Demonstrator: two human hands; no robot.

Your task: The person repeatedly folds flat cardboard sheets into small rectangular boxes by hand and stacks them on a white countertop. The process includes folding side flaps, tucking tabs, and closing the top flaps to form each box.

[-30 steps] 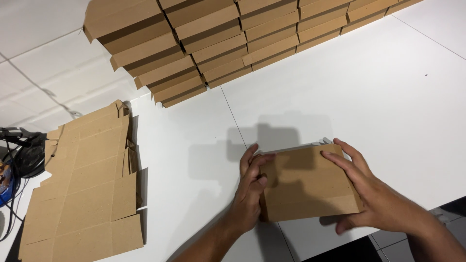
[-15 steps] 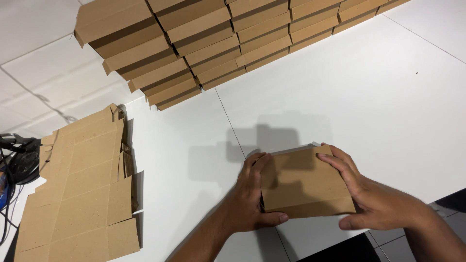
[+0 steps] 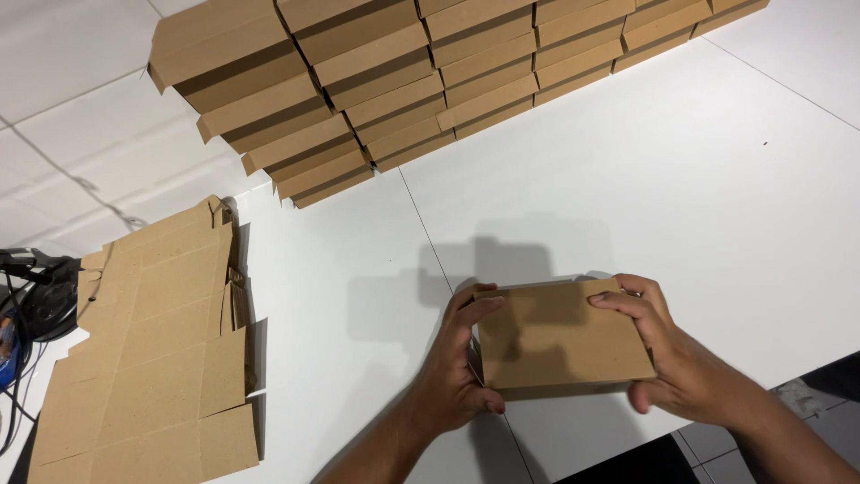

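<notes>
A: Where's the small brown cardboard box (image 3: 563, 336) right now?

B: On the white desk (image 3: 699, 179), near its front edge, clasped from both sides. The left hand (image 3: 457, 372) wraps the left end, thumb on the lid and fingers curled under the near corner. The right hand (image 3: 667, 358) closes its grip over the right end, fingers across the top.

A: How would you handle it well?

B: I'd press evenly with both hands, keeping the edges square and the lid flat, so the thin card doesn't buckle.

A: Anything you can't see?

B: The box's underside and far flaps are hidden, so I can't tell whether it's fully tucked. The stacked rows of folded brown boxes (image 3: 403, 90) run off the top edge. The pile of flat brown cardboard blanks (image 3: 152, 350) is cut off at the bottom left, and the dark cabled object (image 3: 36, 296) beside it is hard to identify.
</notes>
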